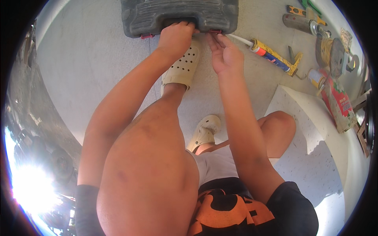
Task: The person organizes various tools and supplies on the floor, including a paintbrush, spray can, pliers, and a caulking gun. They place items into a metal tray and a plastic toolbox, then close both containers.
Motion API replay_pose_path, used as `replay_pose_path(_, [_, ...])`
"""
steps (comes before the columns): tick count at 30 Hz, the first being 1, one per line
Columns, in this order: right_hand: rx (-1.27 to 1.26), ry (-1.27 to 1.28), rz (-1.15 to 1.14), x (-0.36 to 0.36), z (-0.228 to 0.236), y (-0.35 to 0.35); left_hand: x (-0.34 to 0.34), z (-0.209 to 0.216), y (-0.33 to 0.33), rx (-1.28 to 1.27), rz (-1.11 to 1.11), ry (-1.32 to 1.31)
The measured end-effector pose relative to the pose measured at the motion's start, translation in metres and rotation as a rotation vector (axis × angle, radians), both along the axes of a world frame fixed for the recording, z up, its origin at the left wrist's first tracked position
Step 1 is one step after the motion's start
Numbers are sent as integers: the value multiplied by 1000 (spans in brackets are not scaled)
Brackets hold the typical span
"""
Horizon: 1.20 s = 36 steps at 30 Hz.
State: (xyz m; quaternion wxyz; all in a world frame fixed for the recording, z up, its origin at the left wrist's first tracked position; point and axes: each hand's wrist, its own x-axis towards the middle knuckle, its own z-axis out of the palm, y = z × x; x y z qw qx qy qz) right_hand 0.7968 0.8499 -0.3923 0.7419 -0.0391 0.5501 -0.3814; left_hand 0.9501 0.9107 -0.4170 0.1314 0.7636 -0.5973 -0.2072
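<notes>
A dark grey plastic tool case (145, 17) lies at the top of the head view, its handle side toward me. My left hand (176, 40) reaches into the handle recess with its fingers curled in at the handle; the fingertips are partly hidden. At the case's front edge, my right hand (227, 55) has its thumb and fingers at the right red latch (215, 31). The fingertips are close together and touch the latch from below. Another red latch (147, 35) shows left of the handle, with no hand on it.
A caulking gun (271, 57) with a yellow frame lies right of the case. Farther right are a grey cylinder (298, 23), a wire spool (336, 59), a small can (316, 78) and a red bag (339, 100). My clog (182, 67) stands just below the case.
</notes>
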Motion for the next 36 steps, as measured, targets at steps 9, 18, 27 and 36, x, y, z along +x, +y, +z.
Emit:
replay_pose_path(9, [-213, 119, 111, 2, -27, 15, -3, 0, -1, 40, 11, 3])
replay_pose_path(18, [-549, 496, 590, 13, 2, 39, 9, 29, 76, -191, 388, 449])
replay_pose_path(27, [-1309, 1109, 1468, 67, -9, 18, 33, -24, 94, -407, 1177, 1693])
replay_pose_path(36, [-1445, 980, 1437, 53, -10, 11, 49, 15, 60, -339, 1587, 1814])
